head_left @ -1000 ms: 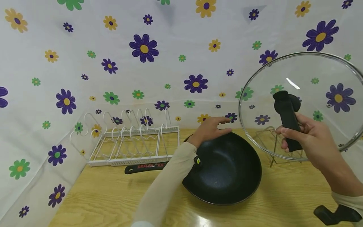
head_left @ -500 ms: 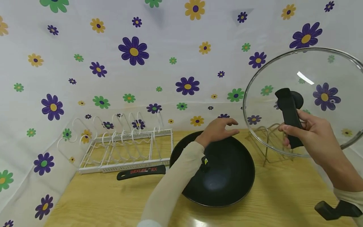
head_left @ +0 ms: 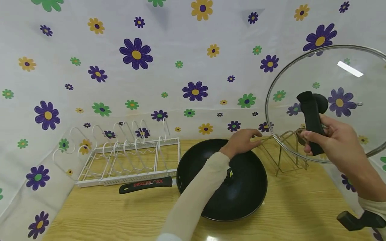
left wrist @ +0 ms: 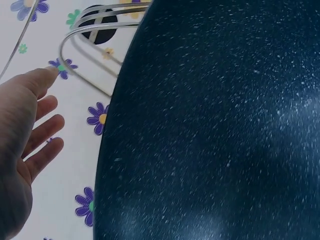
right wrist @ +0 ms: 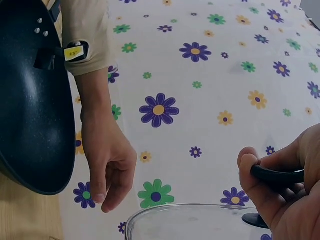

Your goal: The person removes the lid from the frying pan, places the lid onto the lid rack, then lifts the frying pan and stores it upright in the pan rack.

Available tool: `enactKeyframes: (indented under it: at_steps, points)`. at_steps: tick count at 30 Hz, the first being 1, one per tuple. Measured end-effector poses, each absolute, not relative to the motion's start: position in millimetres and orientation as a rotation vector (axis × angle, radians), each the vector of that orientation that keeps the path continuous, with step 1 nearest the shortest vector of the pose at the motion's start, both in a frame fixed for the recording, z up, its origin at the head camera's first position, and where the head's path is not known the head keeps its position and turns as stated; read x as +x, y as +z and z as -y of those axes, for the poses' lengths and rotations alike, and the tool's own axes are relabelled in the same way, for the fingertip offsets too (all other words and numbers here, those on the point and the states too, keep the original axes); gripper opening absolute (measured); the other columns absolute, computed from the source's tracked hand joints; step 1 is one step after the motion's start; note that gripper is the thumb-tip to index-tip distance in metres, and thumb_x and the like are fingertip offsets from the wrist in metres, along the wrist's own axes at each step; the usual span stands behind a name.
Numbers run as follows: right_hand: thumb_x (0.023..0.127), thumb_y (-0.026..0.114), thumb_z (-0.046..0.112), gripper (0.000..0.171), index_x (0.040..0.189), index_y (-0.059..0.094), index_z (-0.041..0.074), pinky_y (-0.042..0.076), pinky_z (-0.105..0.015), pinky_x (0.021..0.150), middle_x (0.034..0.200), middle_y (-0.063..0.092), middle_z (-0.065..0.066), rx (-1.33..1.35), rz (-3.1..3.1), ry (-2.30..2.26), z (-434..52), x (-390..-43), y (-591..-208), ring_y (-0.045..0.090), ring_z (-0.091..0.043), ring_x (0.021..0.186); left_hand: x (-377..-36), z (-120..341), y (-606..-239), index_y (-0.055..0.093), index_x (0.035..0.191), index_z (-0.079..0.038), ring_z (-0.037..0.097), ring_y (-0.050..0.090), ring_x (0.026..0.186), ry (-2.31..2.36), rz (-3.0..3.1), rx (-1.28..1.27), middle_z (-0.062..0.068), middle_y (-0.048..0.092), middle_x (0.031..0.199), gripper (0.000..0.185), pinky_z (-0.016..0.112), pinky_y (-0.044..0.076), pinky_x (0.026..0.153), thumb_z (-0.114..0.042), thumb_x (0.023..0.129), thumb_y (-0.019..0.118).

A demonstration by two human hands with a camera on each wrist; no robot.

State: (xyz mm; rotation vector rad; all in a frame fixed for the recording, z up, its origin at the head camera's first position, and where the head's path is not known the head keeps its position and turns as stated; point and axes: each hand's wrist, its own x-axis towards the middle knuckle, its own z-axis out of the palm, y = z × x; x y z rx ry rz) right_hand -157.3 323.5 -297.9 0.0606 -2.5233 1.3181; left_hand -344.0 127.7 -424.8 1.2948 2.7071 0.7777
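The round glass lid with a steel rim is held up in the air, tilted nearly upright, above and to the right of the black non-stick wok that sits on the pale wooden table. The right hand has its fingers wrapped tight around the lid's long black handle, so the lid hangs from that one grip and touches nothing else. The left hand reaches across the wok's far rim with fingers relaxed and spread, holding nothing; its fingertips point at the thin brass-coloured wire stand just right of the wok, and whether they touch the wire cannot be told from any view.

Judging by this, the lid is lifted and being carried, with the wire stand the nearest place that could take it. Setting it there would call for the lid's lower rim to come down between the stand's wires while the left hand steadies the frame or moves clear.

Room is tight on that side. The stand sits close to the wok's right rim and close to the flower-printed white cloth backdrop behind it, and the lid's lower edge already hangs just above the stand's top wires. Left of the wok, its long black handle with red lettering lies along the front of a white wire dish rack. The table in front of the wok offers the most open wood.
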Motion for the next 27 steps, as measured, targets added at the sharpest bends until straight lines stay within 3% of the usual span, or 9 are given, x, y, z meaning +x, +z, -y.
enactKeyframes:
  at_steps: [11,17,18,23,25,27]
  points:
    - [0.106,0.058,0.019,0.065,0.160,0.027,0.000,0.059,-0.022,0.061,0.081,0.067,0.012,-0.034,2.564,1.225,-331,-158,-300,0.071,-0.019,0.062,-338,-163,-432,0.053,0.150,-0.024,0.009,0.054,0.134,0.685,-2.771,1.155,-0.008,0.056,0.149,0.047,0.023,0.041,0.111,-0.036,0.105,0.058]
    - [0.107,0.056,0.019,0.064,0.160,0.027,-0.001,0.057,-0.019,0.062,0.084,0.063,0.025,-0.046,2.555,1.203,-336,-158,-303,0.071,-0.018,0.061,-335,-175,-433,0.047,0.153,-0.023,0.007,0.052,0.136,0.569,-2.811,1.187,-0.010,0.053,0.151,0.048,0.021,0.041,0.111,-0.031,0.107,0.056]
    - [0.107,0.056,0.019,0.064,0.160,0.026,-0.002,0.057,-0.019,0.062,0.084,0.062,0.027,-0.048,2.552,1.206,-336,-158,-303,0.070,-0.018,0.061,-334,-176,-433,0.046,0.154,-0.023,0.007,0.053,0.134,0.554,-2.814,1.195,-0.009,0.053,0.151,0.048,0.020,0.041,0.110,-0.029,0.107,0.055]
    - [0.106,0.056,0.016,0.063,0.159,0.027,-0.003,0.058,-0.022,0.060,0.084,0.062,0.027,-0.039,2.540,1.208,-337,-158,-304,0.069,-0.019,0.060,-332,-177,-434,0.047,0.154,-0.022,0.005,0.064,0.100,0.568,-2.789,1.221,-0.008,0.056,0.149,0.048,0.015,0.047,0.090,-0.022,0.107,0.054]
    - [0.106,0.056,0.017,0.062,0.159,0.028,-0.003,0.057,-0.021,0.060,0.083,0.063,0.024,-0.042,2.547,1.185,-337,-158,-304,0.069,-0.019,0.060,-331,-178,-434,0.048,0.153,-0.022,0.005,0.064,0.098,0.569,-2.794,1.224,-0.007,0.058,0.147,0.046,0.015,0.047,0.088,-0.022,0.107,0.054]
    - [0.106,0.057,0.018,0.062,0.159,0.029,-0.001,0.057,-0.020,0.059,0.082,0.065,0.018,-0.047,2.559,1.155,-337,-159,-304,0.069,-0.020,0.060,-331,-180,-434,0.049,0.152,-0.023,0.004,0.065,0.108,0.565,-2.819,1.216,-0.008,0.059,0.145,0.045,0.015,0.047,0.094,-0.024,0.107,0.055]
